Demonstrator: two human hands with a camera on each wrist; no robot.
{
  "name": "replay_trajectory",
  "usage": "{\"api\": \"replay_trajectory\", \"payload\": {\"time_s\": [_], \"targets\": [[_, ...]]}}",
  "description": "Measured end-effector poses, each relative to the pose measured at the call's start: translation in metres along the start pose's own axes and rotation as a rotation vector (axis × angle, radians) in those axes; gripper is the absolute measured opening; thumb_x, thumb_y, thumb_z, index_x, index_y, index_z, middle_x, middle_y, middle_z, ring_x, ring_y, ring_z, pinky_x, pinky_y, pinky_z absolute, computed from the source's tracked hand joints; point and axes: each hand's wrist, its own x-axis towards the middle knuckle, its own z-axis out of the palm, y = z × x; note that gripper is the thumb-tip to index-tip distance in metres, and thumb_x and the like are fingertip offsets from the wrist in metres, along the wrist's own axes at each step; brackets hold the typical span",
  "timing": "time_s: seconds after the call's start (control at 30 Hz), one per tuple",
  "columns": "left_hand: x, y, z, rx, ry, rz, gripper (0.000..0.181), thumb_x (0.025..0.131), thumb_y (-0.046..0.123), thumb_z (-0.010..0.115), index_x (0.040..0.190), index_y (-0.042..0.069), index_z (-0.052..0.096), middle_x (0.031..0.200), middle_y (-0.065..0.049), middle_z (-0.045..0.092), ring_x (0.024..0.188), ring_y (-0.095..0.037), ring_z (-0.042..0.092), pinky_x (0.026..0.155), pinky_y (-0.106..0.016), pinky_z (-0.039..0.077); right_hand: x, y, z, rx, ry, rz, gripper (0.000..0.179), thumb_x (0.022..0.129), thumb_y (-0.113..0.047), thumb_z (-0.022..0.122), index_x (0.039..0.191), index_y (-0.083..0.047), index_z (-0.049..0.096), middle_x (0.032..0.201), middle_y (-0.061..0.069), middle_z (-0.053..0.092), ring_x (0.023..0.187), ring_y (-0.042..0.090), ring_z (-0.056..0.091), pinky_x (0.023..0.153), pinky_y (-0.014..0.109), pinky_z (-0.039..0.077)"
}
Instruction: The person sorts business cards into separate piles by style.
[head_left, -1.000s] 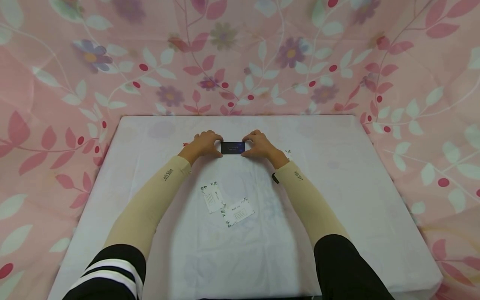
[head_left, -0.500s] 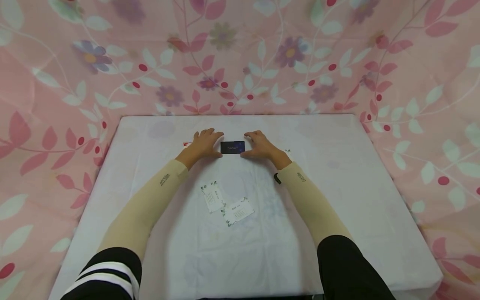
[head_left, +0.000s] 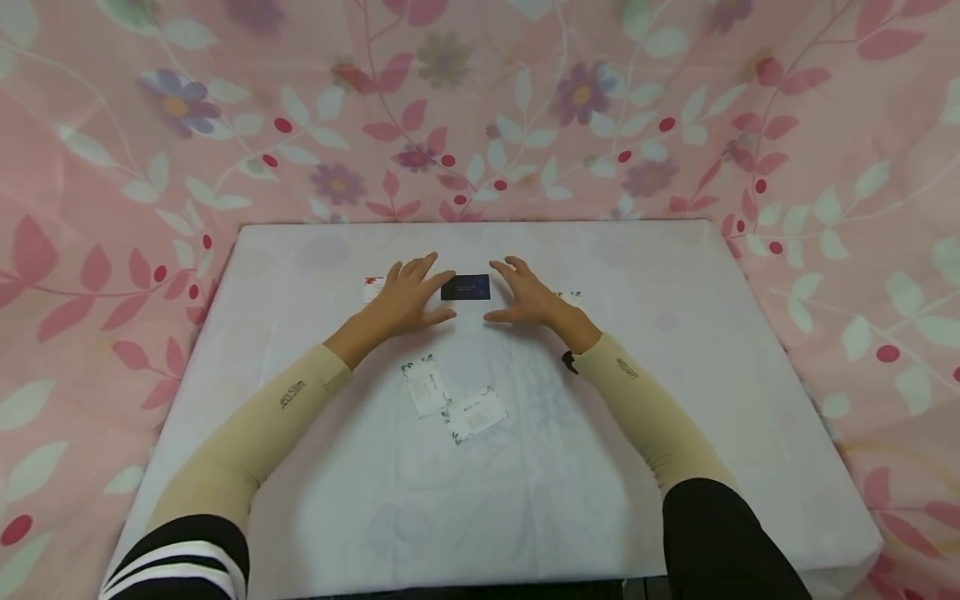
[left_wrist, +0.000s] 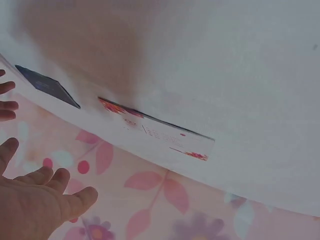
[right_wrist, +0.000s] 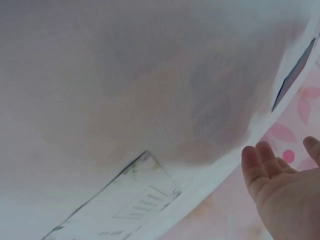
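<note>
A dark blue business card (head_left: pixel 465 287) lies flat at the back middle of the table, its long side facing me. My left hand (head_left: pixel 401 302) hovers left of it with straight, spread fingers, the index fingertip overlapping the card's left edge in the head view. On the other side my right hand (head_left: pixel 531 300) is spread the same way, apart from the card. Neither hand holds anything. Beyond the left hand, partly hidden by it, is a white card with red and orange flowers (left_wrist: pixel 160 130). A white card with green leaves (right_wrist: pixel 135 200) lies by the right hand, mostly hidden in the head view.
Two white leaf-bordered cards, one tilted (head_left: pixel 425 387) and one nearer me (head_left: pixel 476 415), lie with corners meeting at the middle of the white-covered table (head_left: pixel 675 400). A pink floral curtain (head_left: pixel 480 108) hangs right behind the table's back edge.
Both hands have let go of the dark business card's ends; their fingers have spread and the wrists have drawn apart and slightly back. The dark card stays in place between them.
</note>
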Motion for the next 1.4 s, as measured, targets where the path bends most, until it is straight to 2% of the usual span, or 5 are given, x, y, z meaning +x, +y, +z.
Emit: {"api": "replay_trajectory", "payload": {"time_s": [0.4,0.73,1.0,1.17,1.4], "targets": [[-0.05,0.025,0.019,0.017,-0.059,0.082,0.075,0.089,0.062,0.06,0.151,0.024,0.041,0.164,-0.017,0.018,0.146,-0.039,0.025,0.116,-0.067,0.012,-0.041,-0.016,0.013,-0.091,-0.052,-0.157,0.105,0.077,-0.05,0.082,0.157,-0.015,0.024,0.162,0.02,0.013,0.144,0.036,0.033,0.113,0.053,0.036],[-0.085,0.055,0.024,0.05,-0.041,0.178,0.083,0.081,0.067,0.067,0.144,0.016,0.051,0.16,-0.017,0.029,0.144,-0.035,0.031,0.115,-0.068,0.015,-0.073,-0.027,0.025,-0.125,-0.12,-0.278,0.099,0.076,-0.049,0.083,0.155,-0.016,0.033,0.161,0.019,0.022,0.142,0.034,0.037,0.113,0.052,0.036],[-0.103,0.072,0.032,0.103,-0.099,0.231,0.088,0.074,0.073,0.069,0.137,0.012,0.056,0.159,-0.016,0.032,0.143,-0.037,0.034,0.116,-0.067,0.014,-0.096,-0.029,0.032,-0.088,-0.177,-0.324,0.09,0.074,-0.047,0.085,0.149,-0.02,0.045,0.16,0.017,0.027,0.147,0.034,0.03,0.116,0.052,0.032],[-0.112,0.078,0.039,0.104,-0.082,0.265,0.091,0.07,0.076,0.071,0.128,0.007,0.062,0.156,-0.019,0.037,0.14,-0.036,0.039,0.115,-0.069,0.016,-0.105,-0.034,0.035,-0.102,-0.237,-0.334,0.088,0.073,-0.048,0.085,0.147,-0.019,0.048,0.159,0.017,0.03,0.145,0.033,0.033,0.116,0.051,0.032],[-0.119,0.082,0.046,0.118,-0.047,0.292,0.089,0.073,0.073,0.07,0.127,0.003,0.063,0.153,-0.017,0.041,0.136,-0.032,0.043,0.114,-0.068,0.019,-0.115,-0.034,0.043,-0.178,-0.186,-0.407,0.074,0.073,-0.044,0.086,0.136,-0.015,0.061,0.155,0.019,0.039,0.142,0.038,0.038,0.113,0.057,0.033]]}}
